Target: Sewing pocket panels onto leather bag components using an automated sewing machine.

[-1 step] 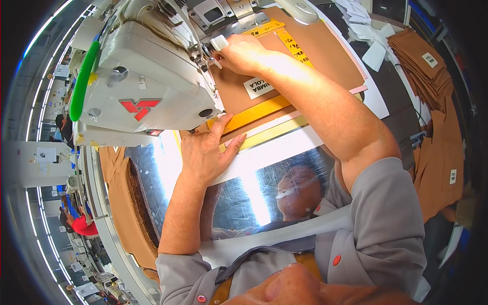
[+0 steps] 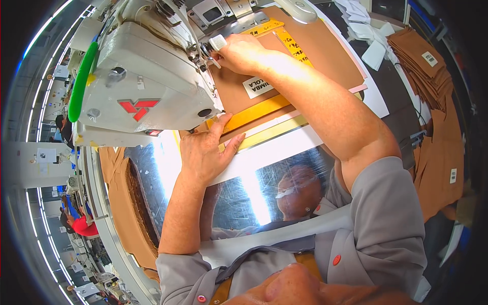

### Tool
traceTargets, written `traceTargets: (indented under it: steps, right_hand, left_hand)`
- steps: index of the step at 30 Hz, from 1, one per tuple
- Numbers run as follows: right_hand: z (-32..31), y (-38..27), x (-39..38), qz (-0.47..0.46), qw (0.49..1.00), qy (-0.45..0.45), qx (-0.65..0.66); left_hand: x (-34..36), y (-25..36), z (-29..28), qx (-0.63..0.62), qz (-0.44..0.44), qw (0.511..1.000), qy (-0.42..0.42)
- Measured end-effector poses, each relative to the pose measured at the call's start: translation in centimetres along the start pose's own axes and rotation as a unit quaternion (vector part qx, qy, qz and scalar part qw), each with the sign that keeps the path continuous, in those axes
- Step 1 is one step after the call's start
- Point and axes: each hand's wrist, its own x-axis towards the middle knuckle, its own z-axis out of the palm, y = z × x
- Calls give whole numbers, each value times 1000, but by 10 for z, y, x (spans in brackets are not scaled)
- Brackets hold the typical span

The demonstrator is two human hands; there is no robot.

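Note:
A large white sewing machine head (image 2: 147,86) reaches in from the upper left. Beside it lies a brown fabric panel (image 2: 330,56) with a white label (image 2: 257,87), framed by yellow strips (image 2: 256,113) of a flat template. My left hand (image 2: 203,155) rests with fingers apart on the template's near left corner, index finger on the yellow strip, just below the machine head. Up at the machine's needle end, my right hand (image 2: 241,55) has its fingers curled in next to a white ribbed knob (image 2: 217,42). What those fingers grip is hidden.
A shiny metal plate (image 2: 244,203) lies in front of me. Stacked brown pieces (image 2: 419,61) hang at the right, near white cloth scraps (image 2: 373,48). More brown fabric (image 2: 127,203) lies at the left. A green handle (image 2: 83,81) is on the machine; people sit farther left.

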Motion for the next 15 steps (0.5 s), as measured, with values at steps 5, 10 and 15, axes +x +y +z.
traceTargets:
  steps: [5,10,15]
  right_hand:
    - [1,-4,0,-13,1000,1,0]
    - [5,-2,4,-20,1000,10,3]
    - [5,8,5,-10,998,36,59]
  left_hand:
    - [0,2,2,11,3,1000,12]
    - [3,2,4,-3,6,1000,23]
    - [5,2,5,-44,-12,999,19]
